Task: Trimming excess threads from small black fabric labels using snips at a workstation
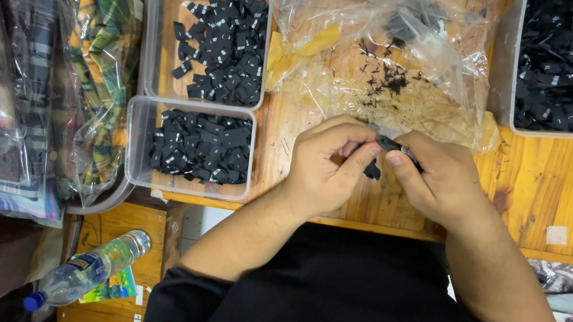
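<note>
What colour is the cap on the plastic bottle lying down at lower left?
Blue. The bottle cap shows in the head view, at the lower end of the clear plastic bottle.

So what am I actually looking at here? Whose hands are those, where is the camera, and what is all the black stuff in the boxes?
There is no machine here: a person works with two bare hands, and the single picture comes from a camera worn on their head, looking straight down. The left hand and right hand meet over a wooden table, pinching a small black fabric label between the fingertips of both. Another black piece shows just below it. Around them stand clear plastic boxes filled with many more black labels, and a crumpled clear plastic bag lies behind the hands. To the left are bagged plaid fabrics, and a plastic water bottle lies lower down.
</note>
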